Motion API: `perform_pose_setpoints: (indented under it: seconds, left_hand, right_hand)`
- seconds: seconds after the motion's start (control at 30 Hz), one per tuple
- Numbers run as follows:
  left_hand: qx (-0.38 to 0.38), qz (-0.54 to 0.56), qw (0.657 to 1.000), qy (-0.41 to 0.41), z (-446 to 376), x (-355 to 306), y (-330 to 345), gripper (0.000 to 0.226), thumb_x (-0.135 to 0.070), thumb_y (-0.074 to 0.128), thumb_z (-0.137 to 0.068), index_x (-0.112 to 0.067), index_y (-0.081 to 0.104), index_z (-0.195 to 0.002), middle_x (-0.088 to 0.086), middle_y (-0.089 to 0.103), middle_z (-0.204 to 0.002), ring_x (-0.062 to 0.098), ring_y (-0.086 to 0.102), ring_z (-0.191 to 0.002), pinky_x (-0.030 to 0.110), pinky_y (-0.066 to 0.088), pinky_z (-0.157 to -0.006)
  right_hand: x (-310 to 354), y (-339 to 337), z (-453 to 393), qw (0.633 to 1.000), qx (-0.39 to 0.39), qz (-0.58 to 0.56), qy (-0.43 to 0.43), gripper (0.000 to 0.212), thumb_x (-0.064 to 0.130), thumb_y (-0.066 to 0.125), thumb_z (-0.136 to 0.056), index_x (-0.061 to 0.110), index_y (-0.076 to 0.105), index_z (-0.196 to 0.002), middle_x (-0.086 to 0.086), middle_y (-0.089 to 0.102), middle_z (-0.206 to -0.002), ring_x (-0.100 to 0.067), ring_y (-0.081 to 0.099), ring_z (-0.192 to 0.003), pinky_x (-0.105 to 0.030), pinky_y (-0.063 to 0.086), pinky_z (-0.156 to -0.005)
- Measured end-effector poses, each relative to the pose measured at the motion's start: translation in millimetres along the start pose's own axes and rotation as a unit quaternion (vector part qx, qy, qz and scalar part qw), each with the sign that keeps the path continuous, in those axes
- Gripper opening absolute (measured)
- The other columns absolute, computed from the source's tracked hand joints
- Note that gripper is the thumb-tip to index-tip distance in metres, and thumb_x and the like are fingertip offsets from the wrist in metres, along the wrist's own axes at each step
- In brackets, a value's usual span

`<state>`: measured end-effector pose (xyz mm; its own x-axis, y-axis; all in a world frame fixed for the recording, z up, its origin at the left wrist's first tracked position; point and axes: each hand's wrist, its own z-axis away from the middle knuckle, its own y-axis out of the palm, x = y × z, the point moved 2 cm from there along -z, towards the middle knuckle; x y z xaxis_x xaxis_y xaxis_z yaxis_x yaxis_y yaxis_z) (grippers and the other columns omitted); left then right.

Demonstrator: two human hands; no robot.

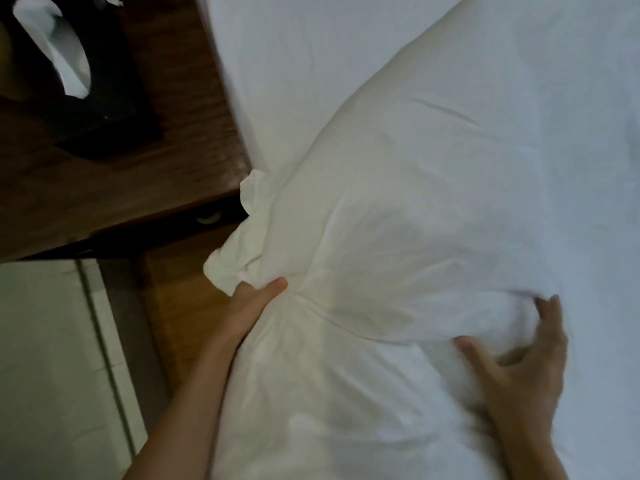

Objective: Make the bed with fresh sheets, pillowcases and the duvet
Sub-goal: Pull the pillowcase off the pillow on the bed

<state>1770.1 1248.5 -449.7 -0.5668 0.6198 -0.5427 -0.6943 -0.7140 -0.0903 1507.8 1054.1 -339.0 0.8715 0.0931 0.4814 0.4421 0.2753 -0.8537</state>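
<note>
On the bed's white sheet (pixel 571 98), a pillow (pixel 398 202) in a white pillowcase is lying diagonally. Left hand (pixel 254 299) is pinching the case's bunched open end near the wooden nightstand (pixel 121 188). Right hand (pixel 519 362), blurred, is curling its fingers around a fold of the case.

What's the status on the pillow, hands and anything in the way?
Left hand grips pillowcase open end. Right hand clutches pillow corner, blurred. Pillow on bed sheet. Nightstand alongside, no obstruction.
</note>
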Motion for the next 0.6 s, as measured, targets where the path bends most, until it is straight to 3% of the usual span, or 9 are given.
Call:
perform_pose_setpoints:
  seconds: [0.07,0.17,0.23,0.3,0.37,0.43,0.53,0.6]
  left_hand:
    - [0.014,-0.007,1.0,-0.004,4.5,0.4,1.4,0.032,-0.036,0.066,-0.086,-0.025,0.049,-0.111,-0.011,0.059,-0.096,0.002,0.056,-0.083,0.016,0.041,-0.063]
    - [0.023,-0.03,0.999,0.003,8.4,-0.7,1.0,0.064,-0.051,0.072,-0.076,-0.023,0.046,-0.128,-0.009,0.059,-0.106,0.007,0.057,-0.095,0.019,0.044,-0.072]
    - [0.008,-0.063,0.997,0.048,3.5,-0.1,-3.7,0.091,-0.071,0.075,-0.057,-0.031,0.041,-0.132,-0.01,0.055,-0.12,0.014,0.053,-0.116,0.026,0.045,-0.091]
    - [-0.028,-0.155,0.983,0.093,-3.7,-1.0,-8.0,0.122,-0.087,0.065,-0.043,-0.033,0.028,-0.146,-0.003,0.033,-0.151,0.022,0.024,-0.142,0.043,0.024,-0.116]
    - [-0.078,-0.256,0.952,0.146,-6.8,-7.4,-10.6,0.133,-0.086,0.058,-0.049,-0.027,0.001,-0.154,-0.005,-0.001,-0.161,0.014,-0.008,-0.147,0.039,-0.003,-0.119]
    - [-0.088,-0.293,0.933,0.19,-11.9,-14.8,-12.8,0.136,-0.085,0.051,-0.048,-0.023,-0.01,-0.153,-0.006,-0.012,-0.16,0.001,-0.021,-0.139,0.031,-0.014,-0.115]
    - [-0.06,-0.267,0.948,0.162,-26.4,-17.7,-13.9,0.138,-0.083,0.055,-0.042,-0.026,-0.006,-0.153,-0.008,-0.003,-0.159,0.002,-0.013,-0.139,0.033,-0.006,-0.118]
    - [-0.036,-0.191,0.975,0.108,-36.6,-20.7,-9.2,0.135,-0.083,0.065,-0.039,-0.027,0.014,-0.151,-0.003,0.027,-0.152,0.017,0.022,-0.143,0.035,0.021,-0.117]
  right_hand:
    - [-13.6,-13.5,-13.2,0.998,0.029,0.004,0.053,0.125,0.072,0.055,-0.045,0.024,0.011,-0.151,-0.003,0.025,-0.156,-0.024,0.027,-0.141,-0.042,0.024,-0.114]
    - [-20.2,-13.0,-20.1,0.995,0.056,0.028,0.075,0.123,0.075,0.049,-0.045,0.026,0.013,-0.151,0.0,0.025,-0.156,-0.023,0.03,-0.14,-0.043,0.024,-0.112]
    - [-19.4,-7.0,-18.9,0.995,0.049,0.031,0.079,0.121,0.076,0.049,-0.046,0.028,0.015,-0.15,0.002,0.026,-0.155,-0.023,0.029,-0.14,-0.046,0.024,-0.112]
    - [-20.0,-0.4,-17.7,0.995,0.036,0.031,0.083,0.12,0.077,0.05,-0.046,0.028,0.015,-0.15,0.002,0.026,-0.155,-0.024,0.028,-0.141,-0.049,0.024,-0.111]
    - [-22.1,5.2,-17.9,0.996,0.029,0.027,0.084,0.119,0.076,0.05,-0.047,0.029,0.015,-0.15,0.001,0.026,-0.155,-0.025,0.027,-0.141,-0.051,0.025,-0.11]
    - [-24.0,7.8,-18.9,0.996,0.024,0.022,0.081,0.118,0.075,0.05,-0.047,0.029,0.015,-0.15,0.0,0.027,-0.155,-0.025,0.027,-0.141,-0.052,0.025,-0.11]
    - [-21.2,10.5,-16.4,0.997,0.009,0.008,0.072,0.117,0.072,0.052,-0.046,0.029,0.018,-0.149,-0.001,0.029,-0.154,-0.025,0.028,-0.14,-0.052,0.026,-0.11]
    - [-17.0,13.0,-15.8,0.998,0.0,-0.002,0.063,0.115,0.071,0.054,-0.046,0.03,0.021,-0.148,-0.003,0.033,-0.151,-0.026,0.031,-0.138,-0.052,0.028,-0.109]
